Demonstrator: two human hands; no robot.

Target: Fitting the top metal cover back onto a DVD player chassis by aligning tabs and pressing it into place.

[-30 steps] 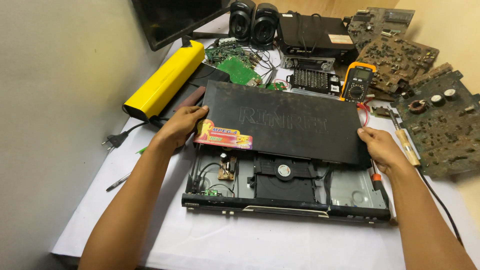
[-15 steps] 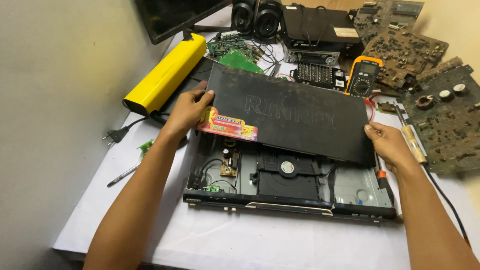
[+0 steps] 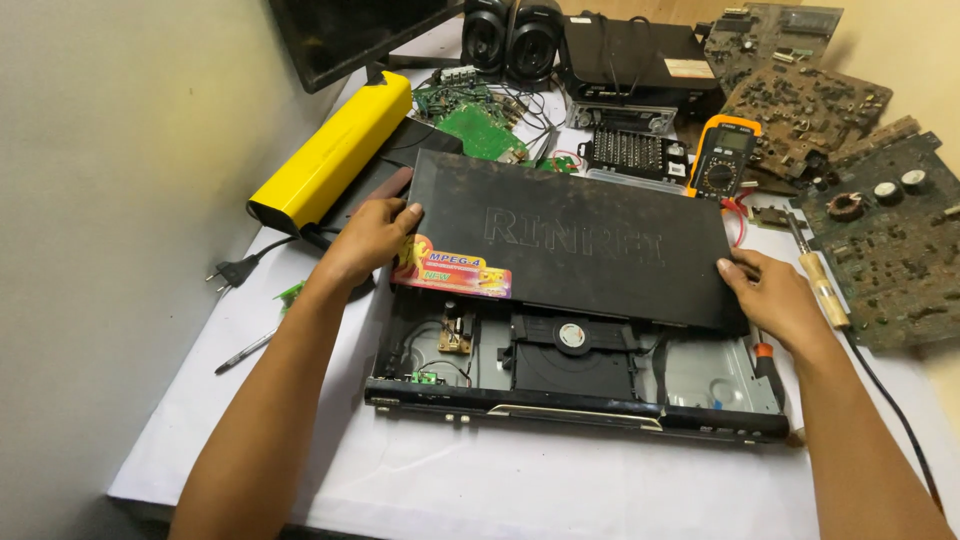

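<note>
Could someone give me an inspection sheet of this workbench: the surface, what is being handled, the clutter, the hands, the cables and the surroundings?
Surface: white-covered table.
Job's things: dusty black metal cover panel, held over the open black disc player chassis.
Clutter: long yellow box, green circuit board, orange-edged multimeter, brown circuit boards, wooden-handled tool, pen.
Hands: left hand grips the panel's left edge; right hand its right edge.
Cables: black plug, loose wires behind.
Surroundings: grey wall, two black speakers.
</note>
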